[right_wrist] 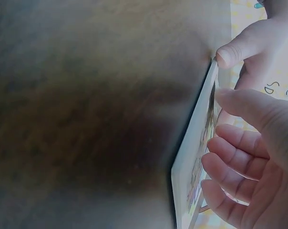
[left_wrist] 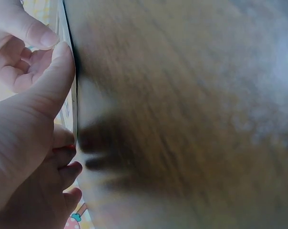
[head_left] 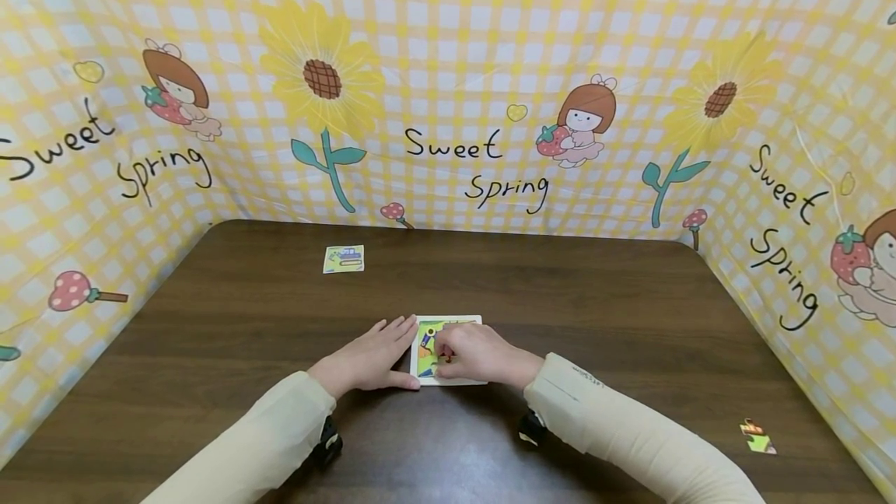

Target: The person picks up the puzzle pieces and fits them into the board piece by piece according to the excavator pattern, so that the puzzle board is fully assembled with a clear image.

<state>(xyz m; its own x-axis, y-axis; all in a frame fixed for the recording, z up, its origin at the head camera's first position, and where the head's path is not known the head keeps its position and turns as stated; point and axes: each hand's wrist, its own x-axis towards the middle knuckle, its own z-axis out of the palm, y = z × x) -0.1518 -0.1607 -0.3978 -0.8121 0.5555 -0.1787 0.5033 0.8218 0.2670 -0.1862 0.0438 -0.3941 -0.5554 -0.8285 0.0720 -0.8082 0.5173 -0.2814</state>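
Observation:
A small white-rimmed puzzle board [head_left: 458,382] with a colourful picture lies flat at the middle of the table. My left hand [head_left: 371,356] rests along its left side, fingers stretched out and the thumb at the near left corner. Over the picture is my right hand [head_left: 483,352], hiding much of the right part. In the right wrist view, the fingers of this hand [right_wrist: 258,157] are loosely bent, and its thumb touches or nearly touches the picture close to the left thumb. Nothing shows between the right thumb and fingers.
A pale square card [head_left: 344,259] with a printed picture lies toward the back left of the brown table [head_left: 595,294]. A jigsaw piece or joined pieces [head_left: 757,438] lie at the near right. A yellow checked cloth [head_left: 448,61] hangs around the back and sides.

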